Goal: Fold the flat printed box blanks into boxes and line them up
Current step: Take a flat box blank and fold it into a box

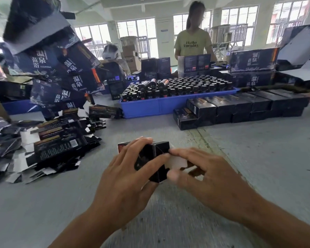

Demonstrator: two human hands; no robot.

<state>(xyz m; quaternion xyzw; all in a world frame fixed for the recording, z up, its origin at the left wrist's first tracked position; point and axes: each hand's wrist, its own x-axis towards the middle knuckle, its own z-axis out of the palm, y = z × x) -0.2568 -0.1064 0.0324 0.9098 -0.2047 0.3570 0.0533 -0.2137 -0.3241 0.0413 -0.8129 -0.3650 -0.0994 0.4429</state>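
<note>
A small black printed box [150, 158] sits half-formed just above the grey table, in the lower middle of the head view. My left hand [127, 174] grips its body, fingers curled over the top and side. My right hand [202, 174] works at its open right end, fingertips on a white inner flap [176, 162]; the hand is blurred. A loose heap of flat box blanks [48, 145] lies at the left. Folded black boxes [240, 106] stand in stacked rows at the right, beyond my hands.
A blue tray [159, 104] full of dark bottles stands behind the work spot. Larger printed cartons [61, 68] are piled high at the left and at the back right. A person in a yellow shirt [193, 42] stands across the table.
</note>
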